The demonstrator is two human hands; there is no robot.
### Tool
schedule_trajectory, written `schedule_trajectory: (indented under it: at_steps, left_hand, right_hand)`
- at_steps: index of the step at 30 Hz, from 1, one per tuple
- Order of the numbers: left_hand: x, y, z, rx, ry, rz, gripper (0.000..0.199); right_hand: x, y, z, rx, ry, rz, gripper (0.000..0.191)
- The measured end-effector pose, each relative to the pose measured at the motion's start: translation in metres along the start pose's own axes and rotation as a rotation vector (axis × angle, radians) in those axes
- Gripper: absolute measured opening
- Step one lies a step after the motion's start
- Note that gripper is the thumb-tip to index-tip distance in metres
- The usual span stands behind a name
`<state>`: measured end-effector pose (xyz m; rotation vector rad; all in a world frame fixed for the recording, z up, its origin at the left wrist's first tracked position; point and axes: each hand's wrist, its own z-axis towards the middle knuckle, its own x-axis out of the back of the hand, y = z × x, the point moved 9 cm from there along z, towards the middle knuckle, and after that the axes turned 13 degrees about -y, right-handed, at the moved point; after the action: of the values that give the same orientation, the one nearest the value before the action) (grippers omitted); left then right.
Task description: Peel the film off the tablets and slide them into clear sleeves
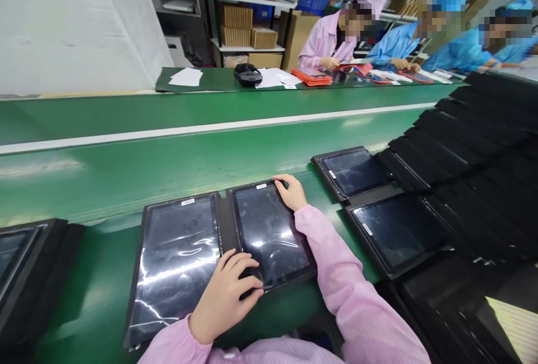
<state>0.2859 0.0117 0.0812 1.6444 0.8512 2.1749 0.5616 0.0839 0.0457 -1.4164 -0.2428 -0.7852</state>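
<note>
Two dark tablets in black cases, each with a small white label at the top edge, lie side by side on the green work surface. My left hand is at the lower left corner of the right-hand tablet, with fingertips over its left side and the thumb by its bottom edge. At that tablet's upper right corner, my right hand grips the edge with bent fingers. Wrinkled, glossy film covers the left-hand tablet, which lies beneath my left wrist.
Two more tablets lie at the right, by a large overlapping row of black cases. A stack of cased tablets stands at the left edge. Across the green bench, co-workers in pink and blue handle orange-cased items. Yellow paper lies lower right.
</note>
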Motion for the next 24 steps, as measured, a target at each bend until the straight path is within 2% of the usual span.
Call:
schedule_trajectory:
  at_steps: [3, 6, 12, 18, 24]
  left_hand:
    - [-0.005, -0.005, -0.002, 0.009, -0.036, -0.016, 0.016]
    - [-0.009, -0.013, -0.006, 0.019, -0.061, -0.016, 0.01]
    - [0.001, -0.031, -0.012, 0.112, 0.019, -0.041, 0.014]
    - [0.001, -0.021, -0.006, 0.037, -0.079, 0.048, 0.02]
    - [0.009, -0.002, 0.008, -0.098, -0.105, 0.128, 0.021]
  right_hand:
    - [0.002, 0.011, -0.001, -0.029, -0.014, 0.141, 0.022]
    - [0.006, 0.023, -0.005, -0.053, -0.027, 0.282, 0.024]
    - [0.019, 0.041, -0.024, -0.109, -0.038, 0.44, 0.024]
    - [0.027, 0.044, -0.034, -0.165, -0.085, 0.475, 0.021]
    - [0.017, 0.038, -0.035, -0.194, -0.156, 0.468, 0.02]
